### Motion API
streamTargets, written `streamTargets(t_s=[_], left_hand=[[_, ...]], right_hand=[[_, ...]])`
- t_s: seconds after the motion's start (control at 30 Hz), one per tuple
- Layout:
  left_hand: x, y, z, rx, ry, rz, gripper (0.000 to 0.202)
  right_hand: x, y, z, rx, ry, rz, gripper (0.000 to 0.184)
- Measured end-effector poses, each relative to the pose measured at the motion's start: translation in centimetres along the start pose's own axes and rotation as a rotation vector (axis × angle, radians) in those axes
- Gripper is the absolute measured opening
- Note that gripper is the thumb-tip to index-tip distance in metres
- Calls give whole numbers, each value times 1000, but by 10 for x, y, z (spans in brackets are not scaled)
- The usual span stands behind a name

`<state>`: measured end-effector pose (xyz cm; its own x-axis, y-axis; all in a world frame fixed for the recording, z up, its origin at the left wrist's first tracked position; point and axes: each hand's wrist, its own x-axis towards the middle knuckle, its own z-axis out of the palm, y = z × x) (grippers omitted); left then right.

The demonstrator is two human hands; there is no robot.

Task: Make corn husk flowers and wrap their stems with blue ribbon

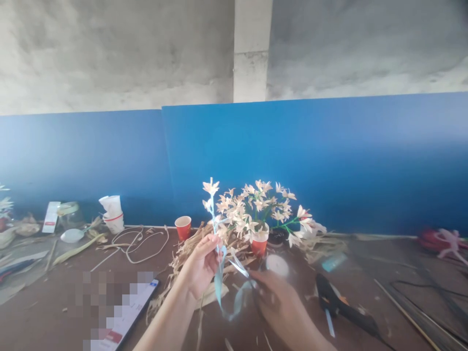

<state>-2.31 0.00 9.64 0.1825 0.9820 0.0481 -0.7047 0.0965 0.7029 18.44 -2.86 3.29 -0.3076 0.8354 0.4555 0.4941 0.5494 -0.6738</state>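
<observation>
My left hand (206, 261) is closed in a pinch round an upright artificial flower stem (213, 214), wrapped in pale blue and bearing cream petals near its top. A light blue ribbon (218, 287) hangs from the stem just at my fingers, loops down and rises to my right hand (276, 292). Blurred by motion, my right hand is closed on the ribbon at its fingertips. A narrow shiny strip runs between the two hands; whether it is ribbon or a blade I cannot make out. Behind them, cream flowers (260, 204) stand in a red paper cup (259, 245).
Dry husks (190, 251) lie behind my left hand. Another red cup (183, 228) stands behind them. A phone (127, 312) lies left, near a white cable (135, 248). A black glue gun (343, 309) lies right, and a white roll (278, 265) sits beyond my right hand. A blue partition (292, 146) rises behind.
</observation>
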Motion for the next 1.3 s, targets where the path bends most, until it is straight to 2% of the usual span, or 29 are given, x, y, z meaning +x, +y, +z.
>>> streamTargets(t_s=[0.13,0.3,0.4,0.53,0.67,0.8,0.9,1.13,1.23,1.3], left_hand=[[-5,-5,12,-130,-37,20,17],[-4,-8,17,-230,103,-17,6],[-3,-7,15,-273,130,-61,12],[-3,-8,15,-279,191,-57,13],[-4,-18,19,-253,227,-29,10],[-4,-30,15,-181,207,-14,3],[-5,-35,8,-34,147,37,6],[-5,-35,-1,93,178,46,17],[-3,-35,-2,170,212,106,21],[-2,-34,-2,278,253,173,24]], right_hand=[[-3,3,9,-134,41,-42,46],[-4,9,9,-141,53,-69,45],[-4,13,0,-147,75,-59,41],[-5,15,-2,-322,128,-101,41],[-8,12,9,-449,187,-156,42],[-8,10,14,-370,204,-138,41],[-7,10,10,-383,192,-140,42],[-9,13,7,-435,161,-115,46],[-10,11,7,-331,138,-69,46],[-10,8,7,-170,85,-28,46]])
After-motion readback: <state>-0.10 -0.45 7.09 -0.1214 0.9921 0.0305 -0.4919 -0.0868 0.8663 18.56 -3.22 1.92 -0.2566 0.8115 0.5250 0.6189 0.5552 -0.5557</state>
